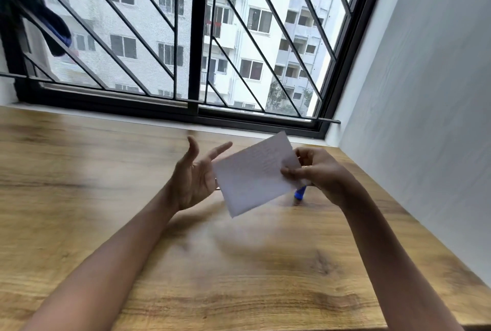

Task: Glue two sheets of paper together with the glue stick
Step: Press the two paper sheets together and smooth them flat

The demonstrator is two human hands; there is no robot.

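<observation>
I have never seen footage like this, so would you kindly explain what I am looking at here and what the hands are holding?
There is no machine here: a person wears a camera on the head, looking down at their own two bare arms over a wooden table by a barred window. The right hand pinches a white paper by its edge, held up off the table. The left hand is open beside it, holding nothing. A blue object, probably the glue stick, peeks out below the right hand; whether it rests on the table is unclear.
</observation>
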